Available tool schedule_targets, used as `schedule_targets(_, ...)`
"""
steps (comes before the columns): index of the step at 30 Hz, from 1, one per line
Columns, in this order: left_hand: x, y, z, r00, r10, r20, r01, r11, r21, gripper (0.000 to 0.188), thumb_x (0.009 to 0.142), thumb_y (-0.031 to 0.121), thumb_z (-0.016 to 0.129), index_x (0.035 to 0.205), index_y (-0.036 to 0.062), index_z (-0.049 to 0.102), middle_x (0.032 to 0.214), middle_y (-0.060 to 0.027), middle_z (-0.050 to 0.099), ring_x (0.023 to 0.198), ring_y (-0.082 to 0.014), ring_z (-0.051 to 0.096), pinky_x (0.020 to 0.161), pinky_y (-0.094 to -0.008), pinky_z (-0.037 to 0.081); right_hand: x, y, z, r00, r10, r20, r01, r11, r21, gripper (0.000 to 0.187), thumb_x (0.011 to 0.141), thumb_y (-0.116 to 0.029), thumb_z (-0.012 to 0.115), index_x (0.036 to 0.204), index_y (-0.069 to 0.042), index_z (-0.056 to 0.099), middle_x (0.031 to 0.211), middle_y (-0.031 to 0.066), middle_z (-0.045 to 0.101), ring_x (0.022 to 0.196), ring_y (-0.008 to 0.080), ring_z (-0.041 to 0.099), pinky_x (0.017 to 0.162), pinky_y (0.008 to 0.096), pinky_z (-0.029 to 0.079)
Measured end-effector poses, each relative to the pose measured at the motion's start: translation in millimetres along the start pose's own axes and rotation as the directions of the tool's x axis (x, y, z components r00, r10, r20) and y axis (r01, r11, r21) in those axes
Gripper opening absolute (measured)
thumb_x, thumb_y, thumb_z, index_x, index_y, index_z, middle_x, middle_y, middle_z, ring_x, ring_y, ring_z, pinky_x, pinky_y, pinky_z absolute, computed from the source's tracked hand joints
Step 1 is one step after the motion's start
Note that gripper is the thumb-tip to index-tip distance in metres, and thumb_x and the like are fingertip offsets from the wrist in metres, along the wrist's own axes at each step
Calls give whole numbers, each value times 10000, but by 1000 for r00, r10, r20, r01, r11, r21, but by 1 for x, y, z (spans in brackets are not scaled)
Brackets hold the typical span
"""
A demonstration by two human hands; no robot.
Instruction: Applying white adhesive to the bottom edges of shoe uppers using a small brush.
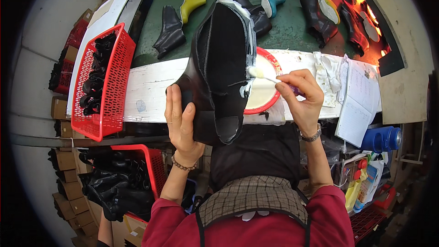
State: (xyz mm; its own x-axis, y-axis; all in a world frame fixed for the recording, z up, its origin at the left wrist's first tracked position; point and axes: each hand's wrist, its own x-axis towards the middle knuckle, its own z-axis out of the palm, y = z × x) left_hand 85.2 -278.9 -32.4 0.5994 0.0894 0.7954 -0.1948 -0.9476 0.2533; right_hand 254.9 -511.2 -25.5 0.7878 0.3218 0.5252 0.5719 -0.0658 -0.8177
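Observation:
My left hand (182, 126) presses its fingers along the side of a black boot upper (196, 80), keeping it tilted up over the bench. The boot's dark fabric inside faces me, and a band of white paste runs down its right edge. Between thumb and fingers, my right hand (302, 93) pinches a small brush with a purple handle and a thin metal shaft. The brush's pale, paste-covered head (256, 72) is at the boot's coated edge. Behind the brush is a red bowl (277, 64) of creamy white paste, partly hidden by the boot.
Black, yellow and teal boots lie on a green conveyor belt (148, 36) beyond the white bench (148, 89). A red basket (114, 96) of black pieces stands left; another (157, 167) sits lower. An open notebook (359, 96) and blue bottle (379, 139) are right. Someone's arm (105, 231) shows lower left.

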Motion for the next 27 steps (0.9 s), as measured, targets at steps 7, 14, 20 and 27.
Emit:
schedule_targets(7, 2, -1, 0, 1000, 24, 16, -25, 1000, 9, 750, 931, 118, 771, 1559, 15, 374, 1603, -337, 380, 1472, -477, 425, 1216, -531, 350, -6, -14, -11, 980, 66, 190, -83, 993, 81, 90, 859, -56, 825, 947, -43, 807, 850, -3, 676, 680, 34, 546, 560, 195, 372)
schedule_targets(14, 9, 6, 3, 1000, 0, -30, -4, 990, -139, 720, 973, 98, 721, 1586, 46, 347, 1619, -319, 359, 1480, -445, 421, 1225, -521, 355, 6, 17, -3, 998, 55, 6, -55, 998, 39, 131, 874, -35, 818, 1002, -16, 802, 908, 31, 681, 737, 66, 599, 610, 203, 442)
schedule_targets(20, 11, -1, 5, 999, -1, -49, -4, 996, -85, 709, 969, 64, 718, 1581, 28, 361, 1619, -313, 364, 1480, -441, 423, 1223, -503, 362, 2, -6, -5, 994, -105, 34, 105, 995, 4, 216, 810, 17, 858, 1015, -12, 799, 961, 60, 673, 793, 113, 658, 682, 239, 535)
schedule_targets(27, 19, -12, 17, 976, -14, -219, 3, 999, -48, 659, 933, 227, 767, 1498, 30, 491, 1552, -375, 434, 1454, -549, 414, 1187, -573, 350, -17, -17, -3, 985, -107, 137, 111, 994, -18, 229, 767, 10, 882, 981, -10, 802, 912, 54, 681, 770, 132, 667, 654, 254, 529)
